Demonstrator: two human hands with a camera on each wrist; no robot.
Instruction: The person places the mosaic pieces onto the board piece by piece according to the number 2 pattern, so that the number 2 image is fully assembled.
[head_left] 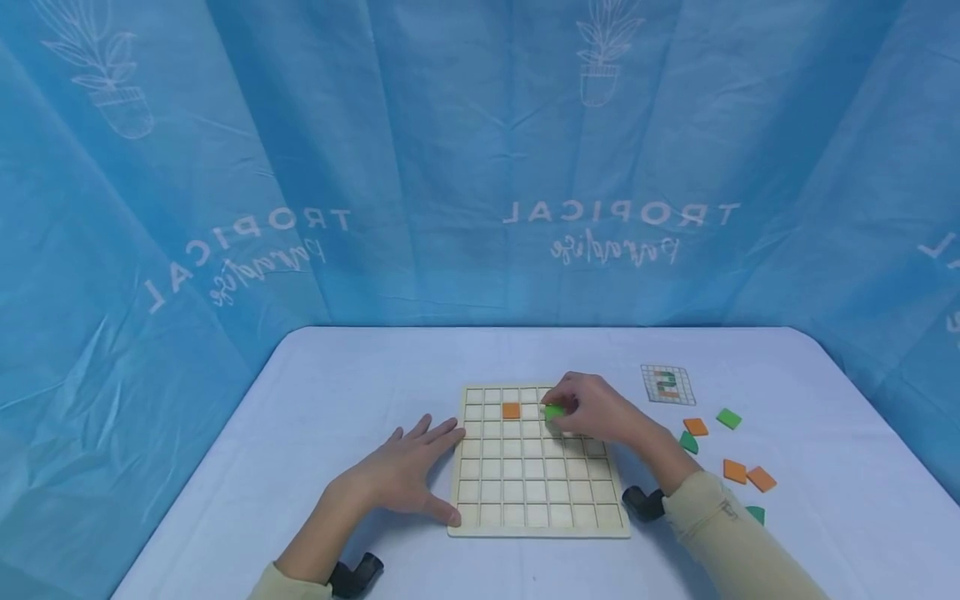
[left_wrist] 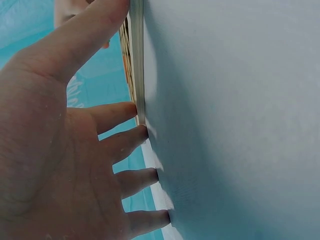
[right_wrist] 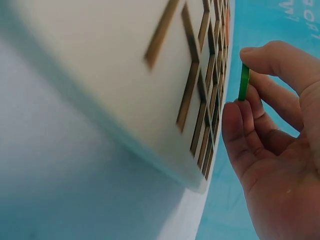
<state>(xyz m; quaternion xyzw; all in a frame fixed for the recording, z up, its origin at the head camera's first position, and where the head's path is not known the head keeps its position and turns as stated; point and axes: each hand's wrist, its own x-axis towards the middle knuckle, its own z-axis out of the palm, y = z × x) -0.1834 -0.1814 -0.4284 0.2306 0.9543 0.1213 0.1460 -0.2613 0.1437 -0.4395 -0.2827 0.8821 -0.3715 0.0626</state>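
A pale wooden grid board [head_left: 523,471] lies on the table in the head view, with one orange square tile [head_left: 511,411] in a cell of its second row. My right hand [head_left: 592,407] is over the board's upper right part and pinches a light green tile [head_left: 554,412] between thumb and fingers. In the right wrist view that green tile [right_wrist: 244,82] shows edge-on, held apart from the board's surface. My left hand [head_left: 405,471] spreads its fingers along the board's left edge. In the left wrist view its fingertips and thumb touch the board's side [left_wrist: 136,60].
Right of the board lie loose tiles: a light green square [head_left: 728,418], several orange squares [head_left: 735,471] and two dark green rounded pieces [head_left: 688,442]. Behind them is a small card [head_left: 668,385] with a gridded pattern. A blue printed curtain [head_left: 480,167] surrounds the white table [head_left: 360,367].
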